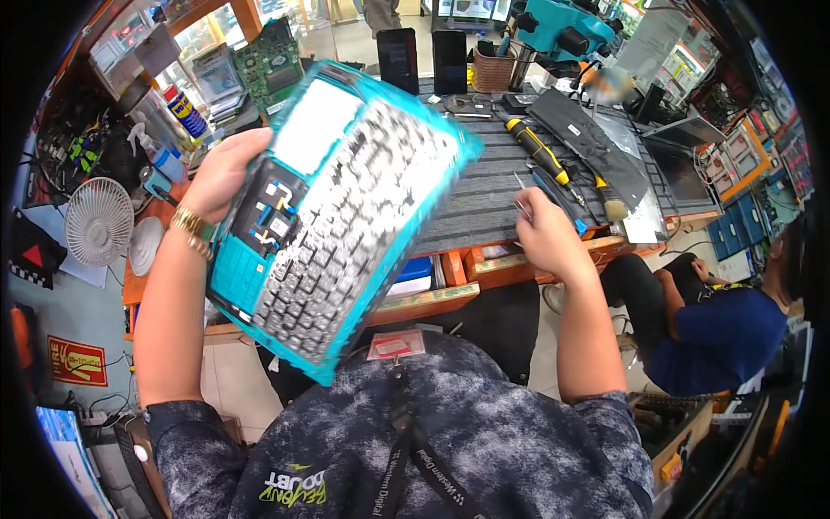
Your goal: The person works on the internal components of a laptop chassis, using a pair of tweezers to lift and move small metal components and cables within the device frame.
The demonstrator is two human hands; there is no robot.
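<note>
Head view: we grip a teal keyboard frame (337, 208) in our left hand (220, 173), our right hand (545, 233) pinching tweezers (521, 195) at the ribbed mat's (484, 190) front edge on the cluttered workbench (450, 298).

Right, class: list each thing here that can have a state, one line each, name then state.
Laptop keyboard panel: lifted, tilted, motion-blurred.
Left hand: gripping the panel's edge.
Right hand: closed on thin metal tweezers.
Yellow-black screwdriver: lying on the ribbed mat.
Small white fan: blades not visible, cannot tell.

There is one view only, from a camera on the person's head. It looks steeply down over the chest to the worktop (493, 186) in front. The hands are near, and the fisheye lens bends the edges.
</note>
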